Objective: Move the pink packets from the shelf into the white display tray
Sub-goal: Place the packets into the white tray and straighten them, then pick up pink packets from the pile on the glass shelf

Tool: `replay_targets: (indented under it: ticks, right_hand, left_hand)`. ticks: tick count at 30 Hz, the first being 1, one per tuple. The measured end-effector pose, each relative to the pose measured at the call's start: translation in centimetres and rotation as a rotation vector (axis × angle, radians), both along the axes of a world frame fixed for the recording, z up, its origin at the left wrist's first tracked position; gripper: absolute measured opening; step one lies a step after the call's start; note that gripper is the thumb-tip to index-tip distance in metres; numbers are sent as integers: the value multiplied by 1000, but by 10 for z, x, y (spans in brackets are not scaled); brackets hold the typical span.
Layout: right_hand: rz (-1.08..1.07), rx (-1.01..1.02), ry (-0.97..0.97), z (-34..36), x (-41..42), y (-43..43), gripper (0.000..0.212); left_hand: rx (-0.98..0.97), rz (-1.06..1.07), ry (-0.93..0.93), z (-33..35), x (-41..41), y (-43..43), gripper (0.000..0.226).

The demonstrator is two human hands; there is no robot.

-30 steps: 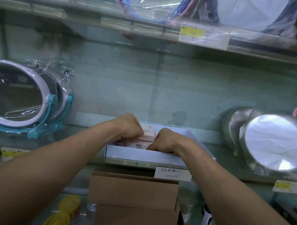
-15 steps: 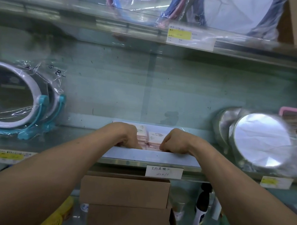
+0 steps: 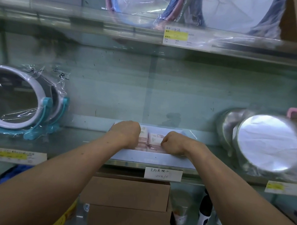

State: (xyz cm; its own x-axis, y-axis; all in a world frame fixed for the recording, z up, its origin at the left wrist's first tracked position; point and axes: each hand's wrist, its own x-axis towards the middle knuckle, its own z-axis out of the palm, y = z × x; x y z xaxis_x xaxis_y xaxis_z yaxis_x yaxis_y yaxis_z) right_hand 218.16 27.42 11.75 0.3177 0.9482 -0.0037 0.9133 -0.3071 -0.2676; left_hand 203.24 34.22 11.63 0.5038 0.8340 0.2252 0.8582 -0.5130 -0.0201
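Hands reached forward from two bare forearms into a shallow white rectangular display tray (image 3: 150, 157) that sat on the glass shelf (image 3: 79, 138) at the middle of the head view. The left hand (image 3: 126, 133) was curled into a fist with its knuckles upward, lying over the left part of the tray; its fingers were tucked out of sight, so whether they pinched a packet could not be told. The right hand (image 3: 174, 143) was likewise clenched, knuckles up, pressed against the right edge of the small flat pink packets (image 3: 153, 139), and its grip could not be judged either. The packets lay inside the tray in neat side-by-side stacks, showing between the two fists and touching both. A white handwritten paper label (image 3: 163, 173) hung on the shelf edge just below the tray. To the left on the same shelf stood a round white-rimmed mirror on a teal plastic stand (image 3: 16, 102), wrapped in clear film. To the right stood round silver mirrors in crinkled clear plastic (image 3: 267, 143), well apart from the tray. Below the shelf, plain brown cardboard boxes (image 3: 126, 192) were stacked one on another, and a dark bottle with a white label (image 3: 204, 215) stood just to their right. An upper shelf carried a yellow-and-white price tag (image 3: 179, 36).
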Motion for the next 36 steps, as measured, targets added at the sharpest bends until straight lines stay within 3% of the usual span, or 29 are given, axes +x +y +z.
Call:
replay_targets:
  ticks: [5,9,16,33,36]
  right_hand:
    - [40,6,17,3,0,-3,28]
    - [91,108,76,7,0,-7,26]
    - [213,401,192,15,-40,-4,31]
    - [510,311,-89,6,-174,17,9]
    - [546,331,-78,8,-205,16,19]
  left_hand:
    - [-15,38,11,5,6,-8,12]
    - [-40,65,-82,7,5,-9,25]
    - [133,198,-268,11,-19,-25,33]
    - [141,493,-135,0,-146,-33,39]
    - [154,520,-120,-1,-175,-34,43]
